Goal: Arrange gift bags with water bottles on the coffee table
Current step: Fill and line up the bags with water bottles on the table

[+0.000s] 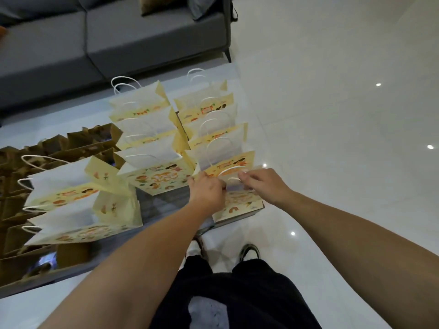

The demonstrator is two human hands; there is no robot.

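Several pale yellow gift bags with cartoon prints and white rope handles stand in rows on the dark coffee table (pixel 164 205). The nearest bag (pixel 240 203) stands at the table's near right corner. My left hand (pixel 207 189) grips the left side of its open top. My right hand (pixel 261 182) pinches the right side of the top near the white handle (pixel 231 170). A bag beside it (pixel 156 179) stands to the left. No water bottle is plainly visible; the bag's inside is hidden by my hands.
Brown cardboard boxes with dividers (pixel 28 210) fill the table's left part. Two more yellow bags (pixel 78 203) stand in front of them. A grey sofa (pixel 114 36) runs along the far side. Glossy white floor (pixel 344 115) spreads to the right. My shoes (pixel 248 251) stand by the table corner.
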